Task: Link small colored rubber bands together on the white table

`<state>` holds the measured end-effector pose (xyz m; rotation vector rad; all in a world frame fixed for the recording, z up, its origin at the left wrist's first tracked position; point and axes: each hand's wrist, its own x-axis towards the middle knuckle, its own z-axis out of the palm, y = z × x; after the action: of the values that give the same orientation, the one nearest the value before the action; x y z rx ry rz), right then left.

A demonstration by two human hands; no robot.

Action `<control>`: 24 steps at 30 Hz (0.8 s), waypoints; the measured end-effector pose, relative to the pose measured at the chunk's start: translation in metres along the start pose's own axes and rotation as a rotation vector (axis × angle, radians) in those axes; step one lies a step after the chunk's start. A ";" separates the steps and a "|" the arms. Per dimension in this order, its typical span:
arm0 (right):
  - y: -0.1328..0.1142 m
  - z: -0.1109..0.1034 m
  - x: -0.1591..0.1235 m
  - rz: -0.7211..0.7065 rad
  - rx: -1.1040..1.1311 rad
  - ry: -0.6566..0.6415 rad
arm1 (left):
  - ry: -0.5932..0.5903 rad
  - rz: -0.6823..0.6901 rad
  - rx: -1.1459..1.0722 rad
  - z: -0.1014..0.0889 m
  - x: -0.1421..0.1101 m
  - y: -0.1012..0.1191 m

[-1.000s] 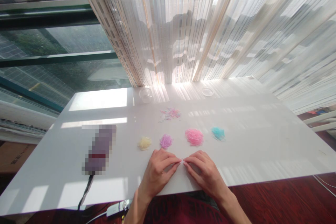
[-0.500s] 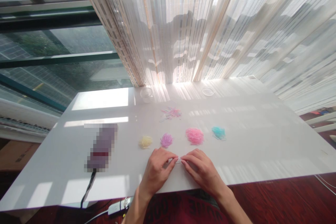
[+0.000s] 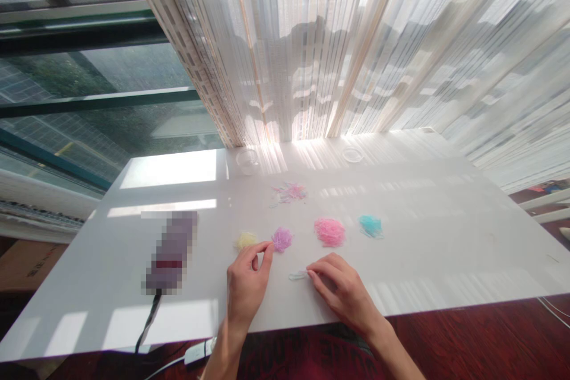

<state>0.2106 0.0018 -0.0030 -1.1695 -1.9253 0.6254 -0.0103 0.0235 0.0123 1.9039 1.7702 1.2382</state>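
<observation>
My right hand [image 3: 341, 285] pinches one end of a pale, whitish small rubber band [image 3: 296, 276], whose loop lies to the left over the white table. My left hand [image 3: 249, 276] has thumb and forefinger pressed together at the left edge of a pile of purple rubber bands [image 3: 282, 238]. What is between those fingertips, if anything, is too small to make out. Just behind the left hand sits a yellow pile of bands [image 3: 246, 240], partly covered by it. A larger pink pile [image 3: 329, 232] and a turquoise pile [image 3: 370, 225] lie beyond my right hand.
Farther back is a loose heap of mixed-colour bands [image 3: 290, 192]. Two clear round containers or lids [image 3: 247, 160] [image 3: 352, 155] stand near the curtain [image 3: 307, 71]. At left lies a blurred-out dark object [image 3: 171, 252] with a black cable [image 3: 149, 320].
My left hand has let go of the pale band and moved left and away from me to the purple pile. My right hand stays in place, holding the band.
</observation>
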 end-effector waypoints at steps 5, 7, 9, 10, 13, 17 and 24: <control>0.001 0.000 0.000 0.007 0.014 0.008 | -0.032 0.121 0.147 -0.005 0.012 -0.005; 0.001 -0.001 0.000 0.011 0.018 0.009 | -0.090 0.150 0.188 -0.005 0.016 -0.006; 0.001 0.000 0.000 0.011 0.020 0.009 | -0.147 0.174 0.226 -0.004 0.020 -0.006; 0.001 0.000 0.001 0.009 0.017 0.010 | -0.173 0.188 0.241 -0.003 0.022 -0.007; 0.002 0.000 0.001 -0.014 0.002 0.019 | -0.201 0.230 0.254 0.000 0.024 -0.008; 0.000 0.000 0.001 -0.057 -0.037 0.035 | -0.126 0.260 0.214 -0.001 0.019 -0.008; 0.000 0.003 0.001 -0.023 -0.130 0.028 | -0.114 0.220 0.233 0.001 0.000 -0.004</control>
<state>0.2081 0.0030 -0.0039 -1.2282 -1.9770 0.4751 -0.0123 0.0249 0.0096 2.3035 1.7493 1.0000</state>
